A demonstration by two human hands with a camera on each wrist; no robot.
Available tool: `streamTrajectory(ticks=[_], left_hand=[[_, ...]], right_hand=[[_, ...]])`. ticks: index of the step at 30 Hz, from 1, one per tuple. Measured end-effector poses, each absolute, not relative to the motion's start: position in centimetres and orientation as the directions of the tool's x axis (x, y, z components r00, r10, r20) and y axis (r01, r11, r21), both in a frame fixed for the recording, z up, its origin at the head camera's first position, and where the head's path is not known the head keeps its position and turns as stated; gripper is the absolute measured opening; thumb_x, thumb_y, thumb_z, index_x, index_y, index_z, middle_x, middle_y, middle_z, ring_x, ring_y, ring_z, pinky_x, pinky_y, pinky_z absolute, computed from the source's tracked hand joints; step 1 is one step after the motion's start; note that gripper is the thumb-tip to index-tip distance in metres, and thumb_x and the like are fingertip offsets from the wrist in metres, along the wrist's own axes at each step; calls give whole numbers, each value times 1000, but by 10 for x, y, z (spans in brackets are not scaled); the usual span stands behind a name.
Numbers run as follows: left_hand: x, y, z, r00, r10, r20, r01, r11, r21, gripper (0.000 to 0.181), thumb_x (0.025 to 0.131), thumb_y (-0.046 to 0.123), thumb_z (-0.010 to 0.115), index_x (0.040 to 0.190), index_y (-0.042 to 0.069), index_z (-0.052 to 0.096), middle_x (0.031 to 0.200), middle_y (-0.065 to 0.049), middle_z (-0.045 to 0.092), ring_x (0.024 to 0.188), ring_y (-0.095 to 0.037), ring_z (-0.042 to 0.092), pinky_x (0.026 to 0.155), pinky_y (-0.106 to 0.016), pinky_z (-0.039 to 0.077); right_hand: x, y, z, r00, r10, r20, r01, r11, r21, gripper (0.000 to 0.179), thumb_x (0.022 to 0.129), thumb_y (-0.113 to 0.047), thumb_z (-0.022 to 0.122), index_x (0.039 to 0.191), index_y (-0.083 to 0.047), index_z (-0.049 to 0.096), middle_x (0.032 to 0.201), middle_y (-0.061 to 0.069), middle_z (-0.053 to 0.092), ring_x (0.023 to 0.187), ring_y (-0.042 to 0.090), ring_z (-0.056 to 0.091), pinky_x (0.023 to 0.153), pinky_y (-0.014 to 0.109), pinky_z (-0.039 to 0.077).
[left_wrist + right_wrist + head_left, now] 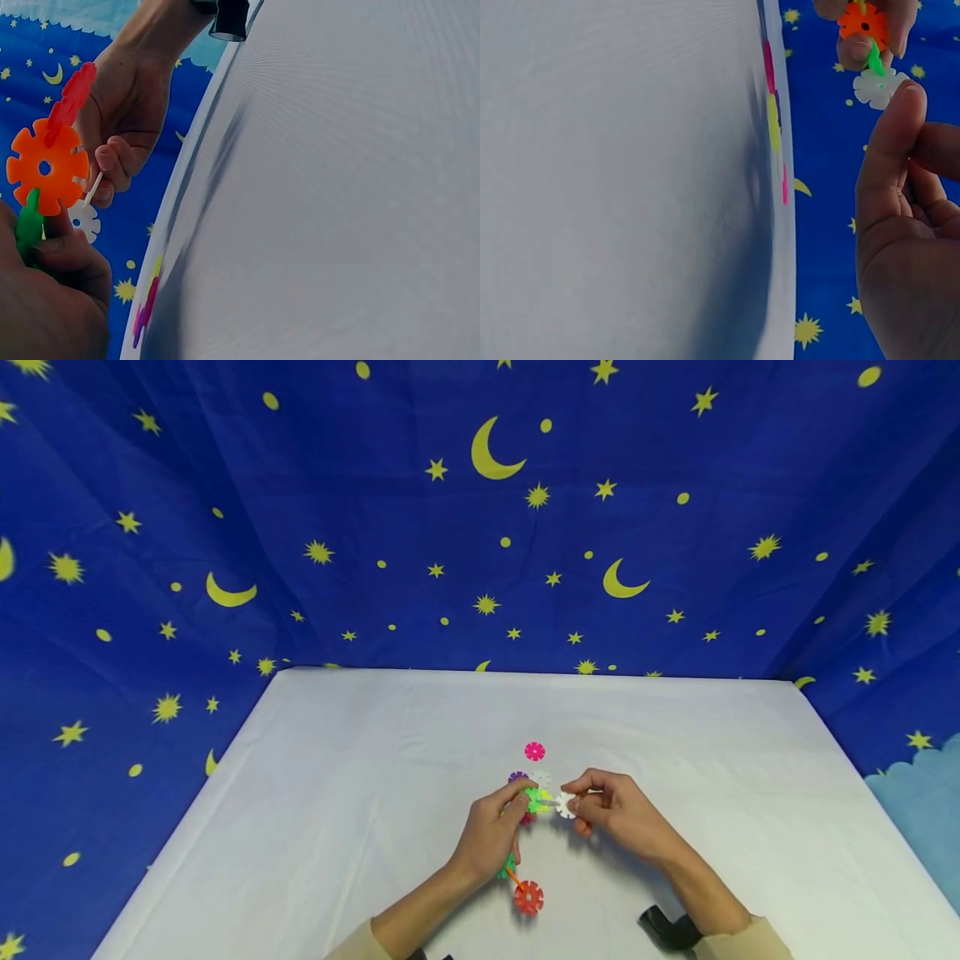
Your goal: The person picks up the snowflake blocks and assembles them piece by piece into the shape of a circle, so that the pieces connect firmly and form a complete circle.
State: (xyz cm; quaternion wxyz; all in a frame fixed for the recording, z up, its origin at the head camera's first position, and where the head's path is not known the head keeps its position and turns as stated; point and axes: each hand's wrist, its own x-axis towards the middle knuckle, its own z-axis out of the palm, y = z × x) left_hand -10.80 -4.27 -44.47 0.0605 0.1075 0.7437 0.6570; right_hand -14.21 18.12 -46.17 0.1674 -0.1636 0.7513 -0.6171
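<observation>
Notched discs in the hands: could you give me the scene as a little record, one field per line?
left hand: holds a green disc
right hand: pinches a white disc
joined: red disc to orange disc
on the white table: pink disc, beyond the green disc
backdrop: blue, with yellow moons and stars

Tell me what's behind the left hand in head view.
Parts of a purple disc, dark pink disc and lower green disc show past the left hand; the rest is hidden.
</observation>
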Motion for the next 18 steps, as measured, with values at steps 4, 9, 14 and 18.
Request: streamTrajectory(ticks=[4, 9, 14, 18], left_hand=[[-108, -42, -445, -971, 231, 54, 81, 109, 991, 26, 100, 5, 47, 118, 7, 65, 42, -6, 43, 30, -7, 43, 30, -22, 36], [-108, -43, -445, -971, 234, 58, 83, 100, 991, 27, 100, 6, 47, 120, 6, 64, 45, -9, 45, 30, -5, 42, 30, -22, 37], [-107, -42, -446, -972, 227, 59, 85, 104, 991, 27, 100, 5, 46, 121, 6, 64, 45, -10, 45, 30, -4, 42, 29, -23, 36], [-107, -42, -446, -971, 231, 66, 91, 99, 991, 28, 100, 5, 45, 121, 5, 63, 46, -12, 46, 31, -5, 43, 29, -23, 36]], right_hand=[[-141, 180, -462, -894, -446, -48, -35, 178, -983, 28, 94, -9, 62, 113, 10, 57, 75, 20, 64, 63, 23, 63, 59, 34, 54], [-140, 178, -463, -903, -427, -46, -31, 171, -985, 27, 93, -8, 63, 112, 10, 58, 74, 20, 64, 62, 23, 63, 58, 32, 53], [-140, 176, -464, -903, -427, -39, -32, 158, -987, 27, 93, -7, 63, 112, 10, 57, 75, 21, 64, 63, 23, 63, 58, 31, 54], [-140, 175, -464, -906, -422, -17, -61, 170, -984, 23, 92, -6, 63, 110, 8, 59, 74, 18, 64, 62, 23, 63, 58, 32, 53]])
